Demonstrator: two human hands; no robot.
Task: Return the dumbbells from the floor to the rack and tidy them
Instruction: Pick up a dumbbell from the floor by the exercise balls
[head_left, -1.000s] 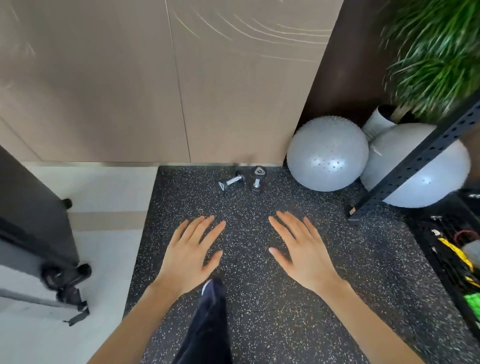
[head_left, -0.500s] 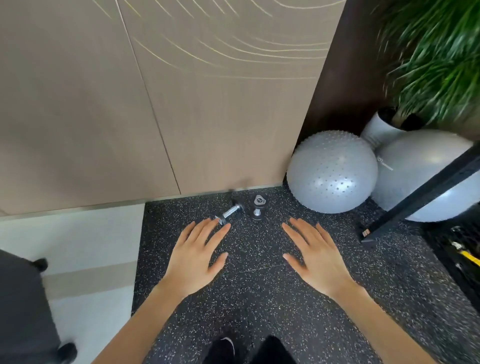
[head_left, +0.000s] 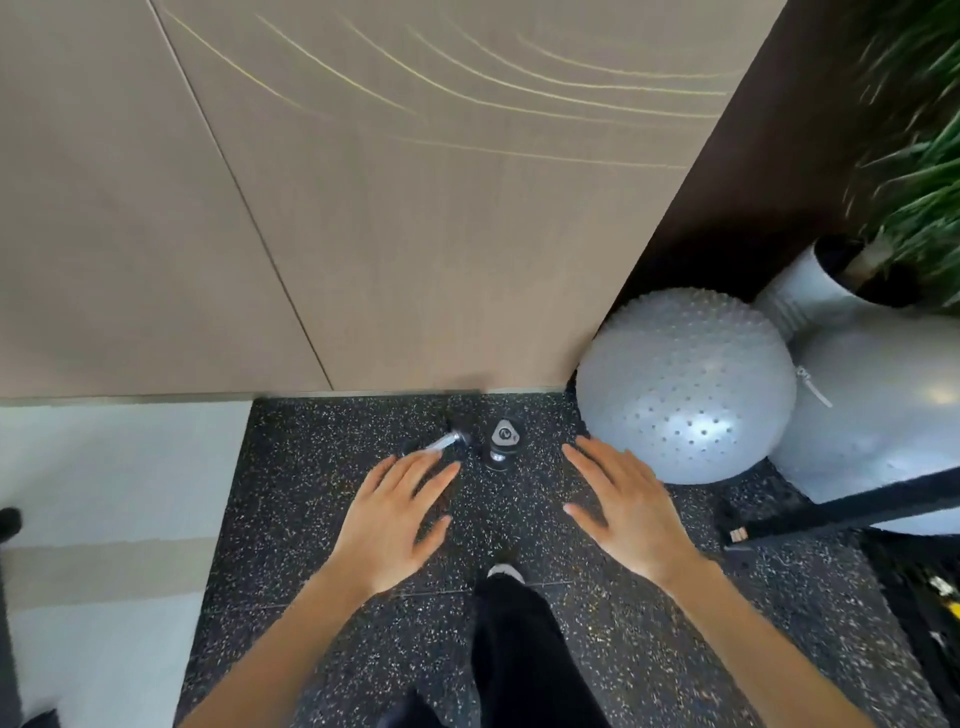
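Note:
Two small black dumbbells with chrome handles lie on the speckled black rubber floor close to the beige wall. The left dumbbell (head_left: 441, 442) lies slanted, its near end hidden behind my fingertips. The right dumbbell (head_left: 503, 443) points its end cap at me. My left hand (head_left: 397, 519) is spread flat, palm down, fingers just in front of the left dumbbell. My right hand (head_left: 628, 506) is also spread, palm down, to the right of the right dumbbell, holding nothing. A black rack leg (head_left: 852, 506) crosses the right side.
A grey knobbed exercise ball (head_left: 685, 384) sits in the corner beside a larger smooth grey ball (head_left: 883, 415) and a potted plant (head_left: 914, 171). My dark trouser leg and shoe (head_left: 514, 639) stand below. White tiled floor (head_left: 104, 467) lies left of the mat.
The view has closed in on the dumbbells and wall. Both hands stay spread and have come nearer the dumbbells; a leg has stepped forward between my arms.

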